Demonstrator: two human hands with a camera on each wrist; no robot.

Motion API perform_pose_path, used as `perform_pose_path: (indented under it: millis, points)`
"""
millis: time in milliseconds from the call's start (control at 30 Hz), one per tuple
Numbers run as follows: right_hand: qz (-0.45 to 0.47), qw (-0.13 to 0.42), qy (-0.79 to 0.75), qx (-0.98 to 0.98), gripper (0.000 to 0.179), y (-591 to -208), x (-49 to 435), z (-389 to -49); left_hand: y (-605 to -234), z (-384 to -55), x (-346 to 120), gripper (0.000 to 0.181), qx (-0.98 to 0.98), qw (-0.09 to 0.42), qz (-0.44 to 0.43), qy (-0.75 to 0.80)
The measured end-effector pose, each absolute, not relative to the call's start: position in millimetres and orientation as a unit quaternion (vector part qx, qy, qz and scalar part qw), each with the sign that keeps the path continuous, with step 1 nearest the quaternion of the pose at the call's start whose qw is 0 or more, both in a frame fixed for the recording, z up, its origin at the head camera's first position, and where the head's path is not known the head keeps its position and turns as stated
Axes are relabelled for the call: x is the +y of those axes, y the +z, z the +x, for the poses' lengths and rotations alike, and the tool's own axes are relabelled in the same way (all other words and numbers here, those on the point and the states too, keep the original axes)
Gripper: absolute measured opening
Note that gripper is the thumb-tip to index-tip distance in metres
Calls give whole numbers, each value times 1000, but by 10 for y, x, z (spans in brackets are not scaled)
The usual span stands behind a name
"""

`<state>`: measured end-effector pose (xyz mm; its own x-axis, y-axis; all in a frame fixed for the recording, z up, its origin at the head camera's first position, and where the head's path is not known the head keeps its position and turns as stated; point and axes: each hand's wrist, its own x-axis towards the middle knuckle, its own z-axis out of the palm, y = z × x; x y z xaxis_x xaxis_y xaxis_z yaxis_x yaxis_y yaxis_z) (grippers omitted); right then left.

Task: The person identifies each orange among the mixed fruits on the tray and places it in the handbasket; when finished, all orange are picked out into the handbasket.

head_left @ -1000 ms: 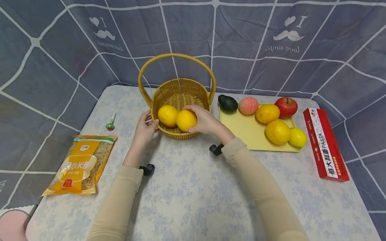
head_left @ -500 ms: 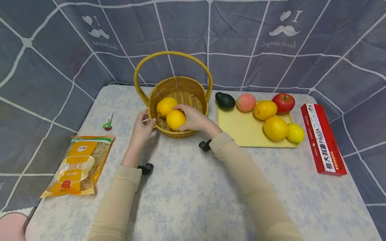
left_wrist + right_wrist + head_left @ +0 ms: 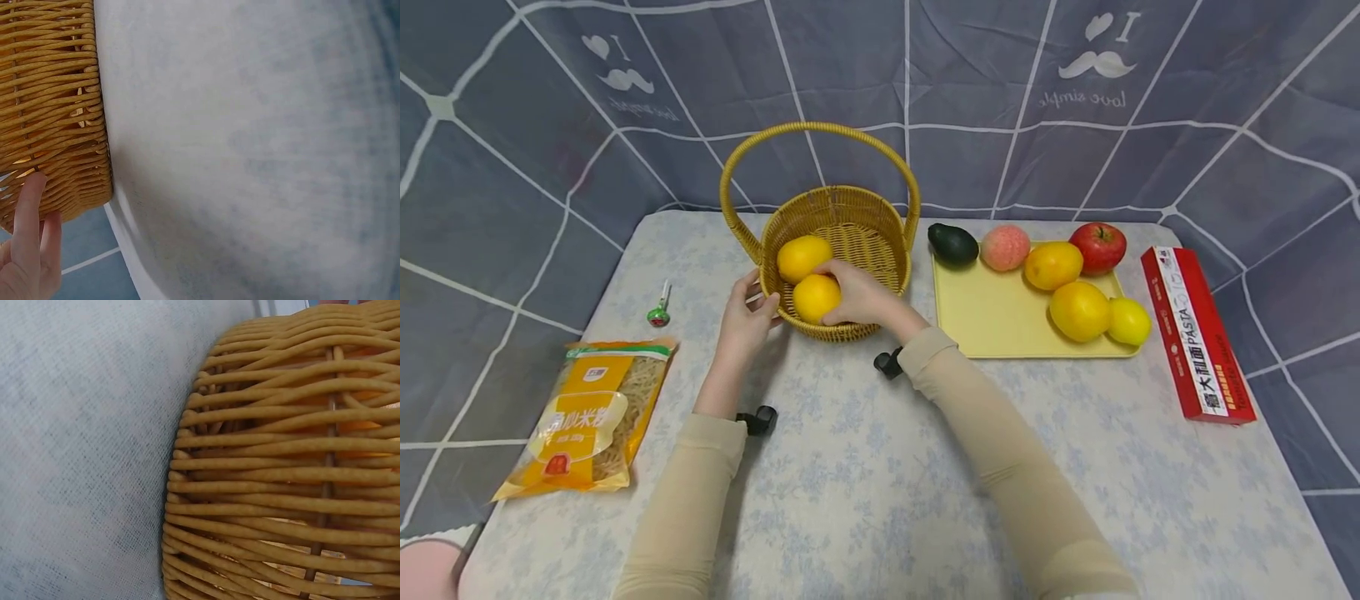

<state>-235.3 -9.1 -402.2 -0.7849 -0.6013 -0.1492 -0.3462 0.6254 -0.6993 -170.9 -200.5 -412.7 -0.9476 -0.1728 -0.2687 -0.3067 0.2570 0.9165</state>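
Observation:
A woven wicker basket (image 3: 871, 242) with a tall arched handle stands at the back of the table. My left hand (image 3: 747, 321) holds its left rim, thumb at the edge and fingers against the outer side; in the left wrist view, fingertips (image 3: 31, 194) press the weave. With my right hand (image 3: 861, 296) I grip a round yellow-orange fruit (image 3: 816, 299) inside the basket, near its front left wall. Behind that fruit lies another yellow fruit (image 3: 803, 257). In the right wrist view, the basket wall (image 3: 281, 450) hides the hand.
To the right, a pale yellow tray (image 3: 981, 329) bears several fruits, including a red apple (image 3: 1098, 247) and a pink peach (image 3: 1006, 247); an avocado (image 3: 953, 245) lies at its corner. A red pasta box (image 3: 1198, 333), noodle bag (image 3: 591, 417) and lollipop (image 3: 659, 308) lie further out.
My right hand has moved left within the basket with the round fruit. The other yellow fruit has shifted toward the back. The left hand stays at the rim; the whole view has shifted slightly.

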Motion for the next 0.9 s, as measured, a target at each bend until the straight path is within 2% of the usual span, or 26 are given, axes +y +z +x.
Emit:
perform_pose_path:
  millis: [267, 533, 733, 900]
  points:
    - [-268, 207, -325, 883, 80, -4008, -53, -2350, -4129, -1707, -2002, 63, 793, 52, -148, 589]
    - [-252, 200, -342, 883, 79, -3974, 16, -2327, -4127, -1682, -1984, 65, 789, 58, -143, 595]
    - [-238, 165, -390, 874, 68, -3935, 139, -2269, -4121, -1669, -1996, 65, 791, 59, -134, 594]
    - [-225, 122, -500, 827, 53, -3924, 357, -2165, -4138, -1676, -2004, 65, 792, 59, -129, 594]
